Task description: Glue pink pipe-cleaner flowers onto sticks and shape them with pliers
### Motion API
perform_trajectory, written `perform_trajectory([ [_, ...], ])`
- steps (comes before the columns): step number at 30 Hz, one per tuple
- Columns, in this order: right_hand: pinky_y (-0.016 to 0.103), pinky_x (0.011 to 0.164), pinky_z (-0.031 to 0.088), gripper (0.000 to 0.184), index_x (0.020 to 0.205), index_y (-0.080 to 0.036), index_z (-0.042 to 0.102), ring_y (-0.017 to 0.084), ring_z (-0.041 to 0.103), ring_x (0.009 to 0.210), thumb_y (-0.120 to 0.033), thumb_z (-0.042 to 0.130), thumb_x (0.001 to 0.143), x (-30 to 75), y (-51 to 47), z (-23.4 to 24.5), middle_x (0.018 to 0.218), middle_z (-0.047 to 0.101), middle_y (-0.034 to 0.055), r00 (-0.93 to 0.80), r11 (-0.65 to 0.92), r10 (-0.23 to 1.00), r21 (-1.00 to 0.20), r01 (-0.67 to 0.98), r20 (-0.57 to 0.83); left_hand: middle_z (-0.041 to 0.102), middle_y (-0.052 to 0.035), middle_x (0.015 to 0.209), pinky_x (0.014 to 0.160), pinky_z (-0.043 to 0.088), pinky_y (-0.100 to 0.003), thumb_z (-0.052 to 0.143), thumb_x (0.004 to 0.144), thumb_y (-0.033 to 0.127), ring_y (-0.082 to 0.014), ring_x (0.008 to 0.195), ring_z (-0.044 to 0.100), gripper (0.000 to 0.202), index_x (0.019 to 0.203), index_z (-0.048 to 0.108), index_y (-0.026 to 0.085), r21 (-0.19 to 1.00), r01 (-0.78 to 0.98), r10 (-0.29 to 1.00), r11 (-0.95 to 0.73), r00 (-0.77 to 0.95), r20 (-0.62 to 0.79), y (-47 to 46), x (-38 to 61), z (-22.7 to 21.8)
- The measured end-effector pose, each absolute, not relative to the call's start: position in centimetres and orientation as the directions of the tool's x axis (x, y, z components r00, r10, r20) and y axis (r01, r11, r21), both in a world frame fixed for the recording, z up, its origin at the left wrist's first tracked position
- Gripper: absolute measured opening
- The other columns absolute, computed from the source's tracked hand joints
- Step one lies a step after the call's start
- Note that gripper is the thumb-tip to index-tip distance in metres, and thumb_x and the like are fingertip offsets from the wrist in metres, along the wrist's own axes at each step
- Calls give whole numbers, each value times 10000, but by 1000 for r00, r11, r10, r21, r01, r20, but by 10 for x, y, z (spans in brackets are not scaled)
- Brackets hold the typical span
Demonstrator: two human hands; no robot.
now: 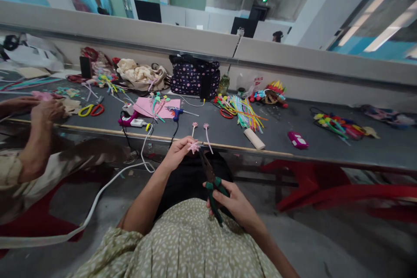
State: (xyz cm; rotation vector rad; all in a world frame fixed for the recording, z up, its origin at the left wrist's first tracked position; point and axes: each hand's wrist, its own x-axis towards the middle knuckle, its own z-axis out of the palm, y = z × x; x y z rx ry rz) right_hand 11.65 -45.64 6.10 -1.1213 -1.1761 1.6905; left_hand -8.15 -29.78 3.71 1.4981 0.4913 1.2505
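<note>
Between the fingertips of my left hand (180,151) is a small pink pipe-cleaner flower (193,147), held just off the table's front edge. My right hand (230,200) is wrapped round the green handles of a pair of long-nose pliers (207,169). The jaws point up toward the flower; whether they touch it I cannot tell. Past my left hand, a pink flower on a pale stem (194,127) lies on the table, and beside it another pink flower with a lilac stem (206,127) reaches to the edge.
A blue glue gun (176,114) lies by pink paper (146,105). Colourful pipe cleaners (247,113), a beige roll (254,139) and a magenta box (297,140) are on the right. Scissors (91,110) lie left, near a co-worker's hands (47,108). A white cable (107,189) hangs down.
</note>
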Motion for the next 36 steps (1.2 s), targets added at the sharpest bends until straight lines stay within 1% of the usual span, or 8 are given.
perform_trajectory([
  [5,333,602,564,565,1175,-124,627,180,660,623,-515,719,777,115,-456,62,799,689,60,-327,-278,917,-953,-117,-227,576,-39,811,799,470,-319,617,863,375,-165,797,556,223,835,672,161,875,-324,794,-359,387,469,-299,-80,38],
  [7,336,609,567,559,1167,-125,633,178,659,625,-514,722,776,115,-457,61,804,688,58,-327,-281,917,-953,-115,-231,579,-36,798,841,465,-340,606,870,385,-161,787,552,237,822,669,162,867,-328,784,-375,388,485,-299,-80,40],
  [11,331,605,567,550,1158,-131,640,180,659,632,-517,723,775,114,-457,60,775,683,49,-327,-289,915,-950,-120,-237,586,-30,775,989,411,-413,614,864,389,-161,777,551,233,808,678,172,853,-324,766,-410,386,515,-300,-79,43],
  [14,323,604,563,537,1156,-132,641,181,661,635,-508,722,780,114,-457,60,747,678,41,-333,-286,914,-950,-124,-232,591,-36,780,1039,380,-455,608,871,368,-166,781,553,212,829,691,178,837,-329,744,-437,390,542,-300,-79,45],
  [23,283,545,525,591,1186,-129,623,170,642,592,-543,710,774,114,-457,57,703,662,34,-304,-297,917,-951,-88,-259,605,-44,763,1025,400,-464,612,868,391,-176,788,564,242,804,693,172,824,-285,730,-489,383,566,-301,-80,49],
  [29,248,497,491,537,1117,-117,627,135,584,549,-534,695,785,110,-457,58,667,629,15,-256,-264,937,-962,-72,-238,627,-50,759,1025,398,-479,600,879,359,-185,794,571,213,822,705,182,807,-243,716,-539,372,590,-300,-83,48],
  [33,233,465,460,513,1091,-135,619,122,560,500,-557,653,802,108,-457,56,661,629,8,-216,-252,946,-968,-16,-243,630,-53,754,1018,402,-481,599,876,376,-195,803,576,236,796,701,178,807,-205,721,-553,367,588,-301,-84,50],
  [36,228,466,462,453,1011,-149,626,123,563,507,-557,633,815,108,-457,53,670,634,10,-170,-203,964,-979,31,-205,616,-45,731,1023,399,-478,595,879,373,-189,787,565,238,794,699,176,806,-198,720,-558,368,588,-302,-84,51],
])
